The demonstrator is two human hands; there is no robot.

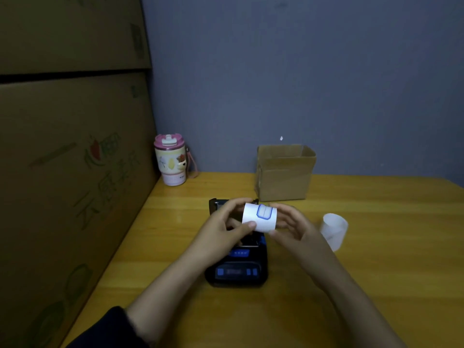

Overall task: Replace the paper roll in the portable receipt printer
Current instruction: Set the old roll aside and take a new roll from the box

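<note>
With both the left hand (pixel 227 223) and right hand (pixel 288 222) pinching the new roll (pixel 259 217) just above the printer (pixel 237 262), whose lid seems open, I'd free the leading edge before seating it.

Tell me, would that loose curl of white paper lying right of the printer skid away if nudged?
Probably. The translucent white paper curl looks thin and light, so it would likely slide or roll on the glossy yellow wooden table. Pinched, it would probably flatten, not resist.

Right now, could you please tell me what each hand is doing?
Left hand: closed on the paper roll, above the printer.
Right hand: holding the roll's other end.
</note>
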